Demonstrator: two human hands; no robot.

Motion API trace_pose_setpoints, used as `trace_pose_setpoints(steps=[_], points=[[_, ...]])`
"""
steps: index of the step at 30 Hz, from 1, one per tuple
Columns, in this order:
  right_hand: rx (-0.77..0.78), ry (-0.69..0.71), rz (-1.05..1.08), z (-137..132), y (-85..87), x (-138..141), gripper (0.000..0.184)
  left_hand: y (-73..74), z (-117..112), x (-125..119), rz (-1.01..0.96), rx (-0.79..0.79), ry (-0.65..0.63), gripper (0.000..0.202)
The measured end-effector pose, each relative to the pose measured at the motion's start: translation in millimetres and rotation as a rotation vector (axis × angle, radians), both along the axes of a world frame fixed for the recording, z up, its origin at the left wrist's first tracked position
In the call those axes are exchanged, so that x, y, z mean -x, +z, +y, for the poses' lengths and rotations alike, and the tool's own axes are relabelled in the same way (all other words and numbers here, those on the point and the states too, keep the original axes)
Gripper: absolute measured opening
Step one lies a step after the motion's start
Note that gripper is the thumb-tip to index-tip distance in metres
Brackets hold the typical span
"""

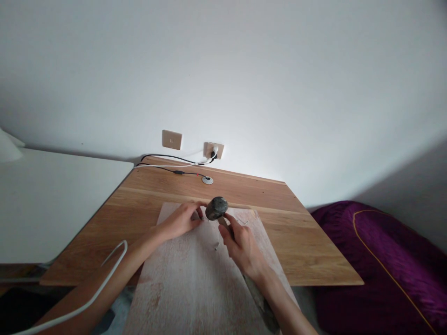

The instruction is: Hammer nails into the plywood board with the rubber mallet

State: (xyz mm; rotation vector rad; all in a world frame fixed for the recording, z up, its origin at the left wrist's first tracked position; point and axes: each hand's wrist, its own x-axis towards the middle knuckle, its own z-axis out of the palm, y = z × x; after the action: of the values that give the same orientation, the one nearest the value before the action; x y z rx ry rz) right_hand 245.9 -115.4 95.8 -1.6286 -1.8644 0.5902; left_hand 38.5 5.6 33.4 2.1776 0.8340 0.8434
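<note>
A hammer with a dark, blocky head (pixel 217 208) is held in my right hand (pixel 242 246), fingers wrapped around the handle close to the head. Its handle runs back beneath my forearm. To the left of the hammer head, my left hand (pixel 185 218) is closed, thumb and fingertips pinched around what looks like a small nail (pixel 202 218). Under both hands lies a whitish, worn wooden board (pixel 185 279). A few more small nails (pixel 216 245) rest on it, in front of the hammer and near my right knuckles.
The board lies on a brown wooden tabletop (pixel 310 246) against a white wall (pixel 265 93). Cables (pixel 167 165) run along the back to a wall socket (pixel 218 150). A white surface (pixel 63 200) adjoins on the left. Purple fabric (pixel 377 260) sits at right. A white cord (pixel 104 284) crosses my left forearm.
</note>
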Motion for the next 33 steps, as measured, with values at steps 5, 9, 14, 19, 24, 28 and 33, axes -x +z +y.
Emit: trace_pose_setpoints(steps=[5, 9, 14, 19, 24, 28, 33], points=[[0.022, -0.023, 0.052, -3.6, 5.0, -5.2, 0.052, 0.2, 0.1, 1.8, 0.002, 0.002, 0.019, 0.049], [-0.002, 0.008, 0.004, -1.6, 0.8, 3.1, 0.048, 4.4, -1.3, 1.2, -0.003, 0.009, -0.022, 0.05], [0.004, 0.025, -0.094, 0.6, -6.6, 7.5, 0.042, 6.8, -2.2, -0.4, -0.021, -0.032, 0.001, 0.054], [0.004, -0.014, 0.035, -3.6, -0.8, 0.2, 0.047, 1.0, 0.8, 2.3, 0.011, 0.006, 0.021, 0.049], [-0.009, -0.017, 0.094, -2.5, 1.6, 2.0, 0.048, -2.6, 2.5, 3.3, 0.026, -0.041, -0.009, 0.048], [-0.005, 0.022, 0.033, 3.3, -4.7, 7.7, 0.046, -3.5, 1.9, 1.8, -0.016, -0.117, -0.003, 0.051], [0.014, 0.006, 0.006, 3.0, -10.1, 3.2, 0.046, -0.7, -0.2, 0.4, -0.056, -0.124, 0.03, 0.056]])
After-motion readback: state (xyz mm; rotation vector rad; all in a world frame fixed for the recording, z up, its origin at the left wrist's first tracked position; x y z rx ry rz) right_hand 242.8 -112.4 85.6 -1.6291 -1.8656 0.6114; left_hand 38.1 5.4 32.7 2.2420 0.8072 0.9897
